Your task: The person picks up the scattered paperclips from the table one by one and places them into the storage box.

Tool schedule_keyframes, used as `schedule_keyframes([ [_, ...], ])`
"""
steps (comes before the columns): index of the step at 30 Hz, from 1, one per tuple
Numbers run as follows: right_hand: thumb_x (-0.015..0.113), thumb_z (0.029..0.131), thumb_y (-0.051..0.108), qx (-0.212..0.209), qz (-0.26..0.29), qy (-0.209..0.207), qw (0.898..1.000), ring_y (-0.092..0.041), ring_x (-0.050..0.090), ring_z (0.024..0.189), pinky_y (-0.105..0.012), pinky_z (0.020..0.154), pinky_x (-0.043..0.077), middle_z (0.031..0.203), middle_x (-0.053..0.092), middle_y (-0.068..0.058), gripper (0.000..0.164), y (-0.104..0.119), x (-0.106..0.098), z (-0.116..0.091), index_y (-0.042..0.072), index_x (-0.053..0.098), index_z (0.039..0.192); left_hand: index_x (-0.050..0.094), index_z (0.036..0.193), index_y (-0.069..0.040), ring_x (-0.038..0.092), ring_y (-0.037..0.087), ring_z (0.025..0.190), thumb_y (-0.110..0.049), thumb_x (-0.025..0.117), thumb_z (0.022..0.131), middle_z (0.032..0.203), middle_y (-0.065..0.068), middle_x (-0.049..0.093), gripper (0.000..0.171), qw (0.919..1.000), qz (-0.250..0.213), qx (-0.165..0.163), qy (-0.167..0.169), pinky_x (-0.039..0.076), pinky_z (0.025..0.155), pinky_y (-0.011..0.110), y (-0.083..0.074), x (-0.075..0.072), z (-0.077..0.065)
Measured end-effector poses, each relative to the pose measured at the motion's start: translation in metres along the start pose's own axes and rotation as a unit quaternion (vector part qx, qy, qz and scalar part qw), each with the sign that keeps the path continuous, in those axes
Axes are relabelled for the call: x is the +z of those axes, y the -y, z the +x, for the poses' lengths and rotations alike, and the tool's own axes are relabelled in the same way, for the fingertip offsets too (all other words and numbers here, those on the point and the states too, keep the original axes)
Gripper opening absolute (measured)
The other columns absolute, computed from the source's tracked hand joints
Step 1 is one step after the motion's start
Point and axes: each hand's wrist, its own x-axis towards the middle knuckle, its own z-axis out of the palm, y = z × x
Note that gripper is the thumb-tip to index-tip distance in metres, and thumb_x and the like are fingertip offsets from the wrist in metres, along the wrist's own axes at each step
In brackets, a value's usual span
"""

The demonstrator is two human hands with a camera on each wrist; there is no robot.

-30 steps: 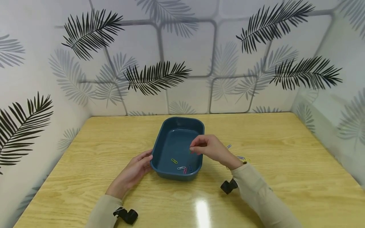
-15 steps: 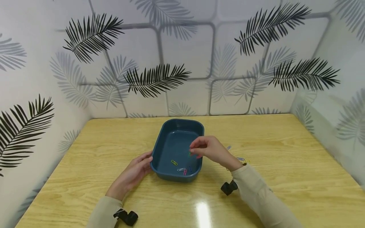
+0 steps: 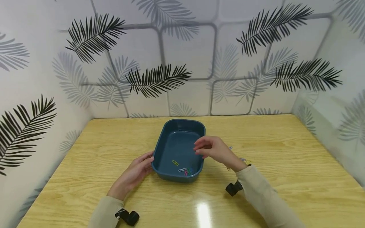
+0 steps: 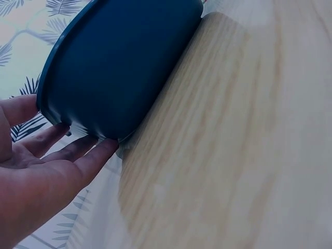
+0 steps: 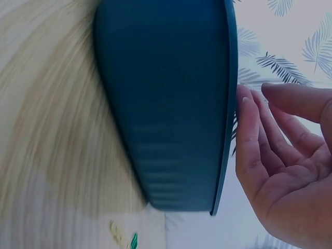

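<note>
At the far left I see a tan sleeve with a black camera on it; the left hand comes out of it, its fingers spread a bit and resting on the outside of a dark blue tray, with the thumb at the rim; the tray sits in the middle of a wooden counter; on the tray's floor, at the end near the person, lies a yellow paper clip, a bit apart from the rest; then come a white paper clip, a pink paper clip, a green paper clip and a blue paper clip, bunched close together; next is the right hand, over the tray's right rim; there is a narrow gap between its thumb and fingers, and I can't tell if they touch the rim. Right of the tray, loose paper clips lie on the counter, partly hidden from me by the right arm; I make out blue and yellow ones; behind it all stands a wall with leaf shapes.
</note>
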Motion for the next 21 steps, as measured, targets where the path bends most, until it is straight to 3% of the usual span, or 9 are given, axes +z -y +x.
schedule_keyframes([
  [6,0.065,0.093,0.008,0.017,-0.012,-0.018,1.0,-0.032,0.067,0.09,-0.054,0.078,0.052,0.102,0.068,-0.016,0.031,-0.012,-0.015,-0.003,-0.007,0.059,0.119,0.022,0.15,0.007,0.05,0.02,0.122,-0.015,0.041,0.104,0.148,0.028,0.032,0.054,1.0,-0.006,0.003,0.0,0.04,0.101,0.032,0.001,0.002,0.001],
  [11,0.064,0.093,0.008,0.021,-0.031,-0.035,0.999,-0.039,0.064,0.09,-0.052,0.076,0.053,0.096,0.068,-0.013,0.029,-0.019,-0.03,-0.003,-0.008,0.06,0.116,0.021,0.15,0.008,0.051,0.019,0.121,-0.014,0.041,0.104,0.148,0.028,0.032,0.054,0.9999,-0.011,0.005,0.0,0.041,0.1,0.031,0.002,0.002,0.001],
  [16,0.065,0.093,0.009,0.041,-0.064,-0.062,0.995,-0.034,0.065,0.091,-0.05,0.079,0.052,0.098,0.068,-0.012,0.028,-0.029,-0.048,-0.003,-0.006,0.06,0.116,0.02,0.15,0.008,0.049,0.02,0.122,-0.015,0.041,0.104,0.148,0.028,0.031,0.055,1.0,-0.005,0.007,0.0,0.04,0.101,0.032,0.002,0.001,0.001],
  [21,0.064,0.094,0.012,0.07,-0.07,-0.072,0.992,-0.036,0.062,0.098,-0.048,0.082,0.052,0.104,0.066,-0.015,0.034,-0.039,-0.064,-0.003,-0.009,0.058,0.119,0.021,0.149,0.009,0.05,0.019,0.121,-0.015,0.041,0.105,0.147,0.029,0.032,0.054,0.9999,0.0,0.012,0.01,0.04,0.101,0.032,0.001,0.0,0.001],
])
